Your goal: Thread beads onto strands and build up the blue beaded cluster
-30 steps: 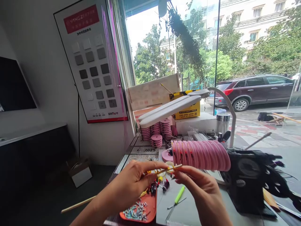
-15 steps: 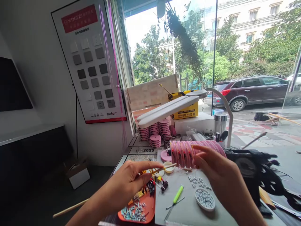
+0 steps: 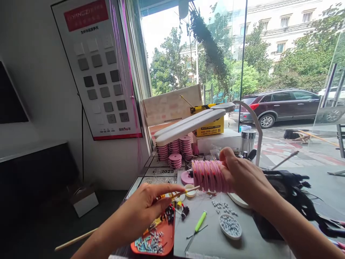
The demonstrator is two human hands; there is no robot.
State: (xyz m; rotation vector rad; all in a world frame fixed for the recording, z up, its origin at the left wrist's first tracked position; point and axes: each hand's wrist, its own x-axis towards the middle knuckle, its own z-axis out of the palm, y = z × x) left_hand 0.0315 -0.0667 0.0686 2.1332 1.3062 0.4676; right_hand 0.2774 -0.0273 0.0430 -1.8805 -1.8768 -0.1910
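Big window fills the far side, street and a parked car (image 3: 280,106) outside. Sample board (image 3: 102,68) leans on the left wall. Tabletop (image 3: 215,241) runs from near centre to the far window, crowded. White desk lamp (image 3: 188,126) stretches across the middle, stacks of pink discs (image 3: 175,147) beneath its head.

Row of pink spools (image 3: 207,175) lies on its side above the tabletop, long axis running left to right. Right hand (image 3: 242,176) wraps its right end from the right, fingers curled round it, thumb on top; forearm comes in from the near right corner. Right hand is the one on the row.

Left hand (image 3: 151,205) sits nearer and to the left, palm turned in, thumb and forefinger pinching a thin yellow stick (image 3: 185,192). Stick points right and slightly far, tip just below the row's left end, close but apart from it.

Orange tray (image 3: 164,233) of small tubes under the left hand. Small dish of grey beads (image 3: 230,226) near right, green-handled tool (image 3: 199,222) between them.
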